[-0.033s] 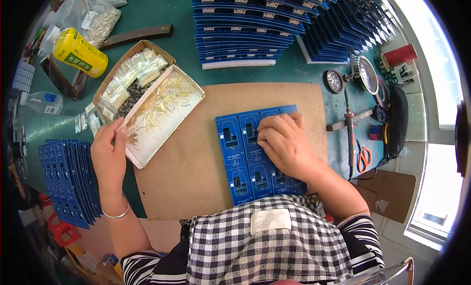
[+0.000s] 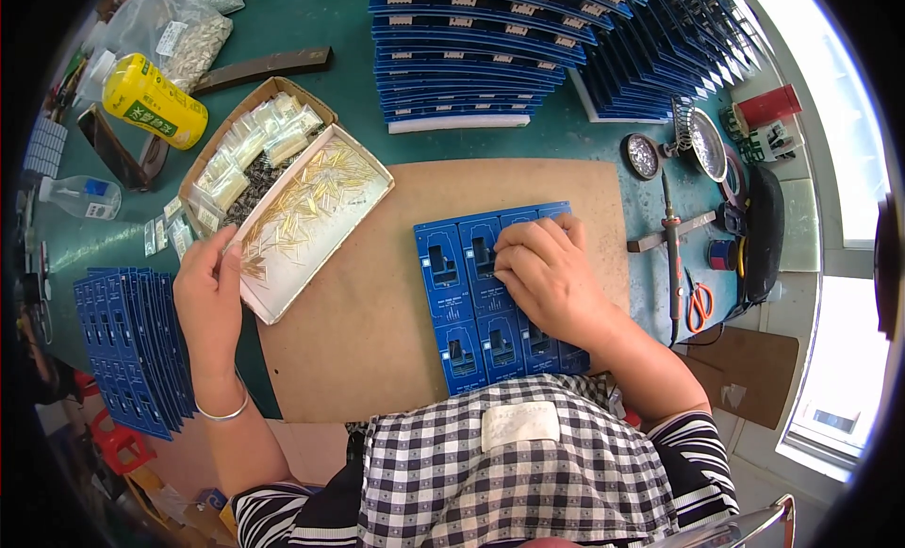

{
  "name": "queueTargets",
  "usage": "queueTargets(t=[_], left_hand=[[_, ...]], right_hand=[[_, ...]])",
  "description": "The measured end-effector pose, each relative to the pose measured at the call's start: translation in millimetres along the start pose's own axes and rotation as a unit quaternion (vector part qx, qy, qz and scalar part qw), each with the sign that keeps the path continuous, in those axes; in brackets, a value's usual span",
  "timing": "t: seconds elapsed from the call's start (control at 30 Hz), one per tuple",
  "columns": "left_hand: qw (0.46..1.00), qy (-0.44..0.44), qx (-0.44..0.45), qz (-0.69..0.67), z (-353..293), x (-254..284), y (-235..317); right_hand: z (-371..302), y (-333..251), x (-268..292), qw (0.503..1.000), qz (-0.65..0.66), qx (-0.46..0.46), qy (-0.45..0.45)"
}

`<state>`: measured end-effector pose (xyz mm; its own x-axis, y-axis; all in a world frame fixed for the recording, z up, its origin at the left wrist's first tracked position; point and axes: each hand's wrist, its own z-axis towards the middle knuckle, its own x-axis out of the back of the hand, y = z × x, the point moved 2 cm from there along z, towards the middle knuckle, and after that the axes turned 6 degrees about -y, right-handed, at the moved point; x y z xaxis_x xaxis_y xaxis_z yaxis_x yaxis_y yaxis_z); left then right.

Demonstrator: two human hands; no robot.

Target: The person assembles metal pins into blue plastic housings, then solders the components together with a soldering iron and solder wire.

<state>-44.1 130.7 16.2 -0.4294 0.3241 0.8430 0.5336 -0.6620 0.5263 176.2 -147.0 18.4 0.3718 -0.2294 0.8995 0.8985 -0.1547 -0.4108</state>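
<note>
A blue circuit board panel [image 2: 467, 308] with several repeated sections and dark cut-outs lies on the brown work board. My right hand [image 2: 547, 275] rests over its upper right part, fingers curled and drawn together against the panel; whatever they pinch is hidden. At the left, my left hand [image 2: 209, 289] grips the lower left edge of a shallow white box [image 2: 283, 298], thumb on the rim beside a small bunch of pins. Loose thin gold-coloured pins [image 2: 302, 204] are scattered inside that box. Joined to it is a brown carton [image 2: 209, 147] holding small clear bags and dark parts.
Blue boards stand in rows [image 2: 457, 67] at the back, and more [image 2: 132, 345] at the left. Right of the brown board [image 2: 368, 359] lie a soldering iron [image 2: 672, 256], orange-handled scissors [image 2: 699, 303] and a small round tin [image 2: 643, 157]. A yellow bottle [image 2: 156, 100] lies at the back left.
</note>
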Motion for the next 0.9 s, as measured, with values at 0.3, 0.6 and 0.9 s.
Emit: queueTargets(t=[0.3, 0.6, 0.9], left_hand=[[1.0, 0.006, 0.019, 0.006, -3.1, -2.4, -0.6], [1.0, 0.009, 0.018, 0.011, -5.8, -1.2, -3.1], [1.0, 0.005, 0.021, 0.013, -6.4, -3.1, -3.2]], right_hand=[[1.8, 1.0, 0.4, 1.0, 0.001, 0.013, -0.016], [1.7, -0.1, 0.2, 1.0, -0.005, 0.026, -0.016], [3.3, 1.3, 1.0, 1.0, 0.016, 0.015, -0.008]])
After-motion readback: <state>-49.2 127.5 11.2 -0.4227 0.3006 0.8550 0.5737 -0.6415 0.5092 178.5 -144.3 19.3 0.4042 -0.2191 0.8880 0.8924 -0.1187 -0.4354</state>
